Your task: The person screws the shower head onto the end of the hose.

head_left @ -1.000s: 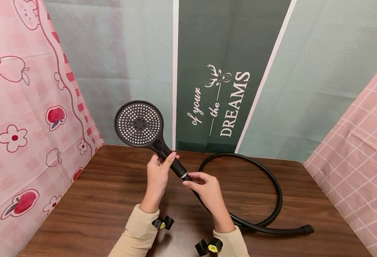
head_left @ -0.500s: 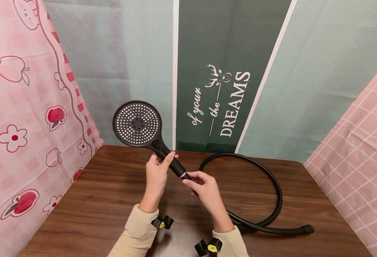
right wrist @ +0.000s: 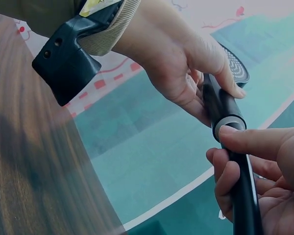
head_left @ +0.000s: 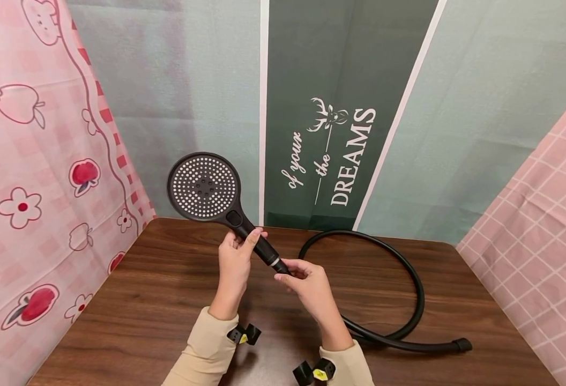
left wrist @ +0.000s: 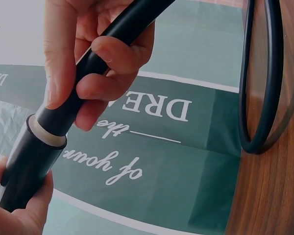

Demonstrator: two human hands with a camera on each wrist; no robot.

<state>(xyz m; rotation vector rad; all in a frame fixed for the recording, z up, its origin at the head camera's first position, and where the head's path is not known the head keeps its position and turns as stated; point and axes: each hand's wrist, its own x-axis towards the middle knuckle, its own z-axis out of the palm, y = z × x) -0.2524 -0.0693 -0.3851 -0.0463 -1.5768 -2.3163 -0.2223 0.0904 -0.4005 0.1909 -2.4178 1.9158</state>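
Note:
A black shower head (head_left: 203, 186) with a round face of pale nozzles is held up over the table, tilted to the upper left. My left hand (head_left: 235, 262) grips its handle (head_left: 265, 250), thumb on the near side. Just below, my right hand (head_left: 312, 284) pinches the end of the black hose (head_left: 417, 292) where it meets the handle. In the left wrist view a pale ring (left wrist: 48, 133) shows between hose end and handle. The right wrist view has the right thumb lying along the joint, fingers curled round the hose (right wrist: 246, 196).
The hose lies in a loop on the brown wooden table (head_left: 133, 316), its free end with a black connector (head_left: 462, 344) at the right. A green printed cloth (head_left: 341, 64) hangs behind. Pink cloths stand at both sides.
The shower head has shifted slightly to the left along with my left hand. My right fingers have changed their hold a little on the hose end.

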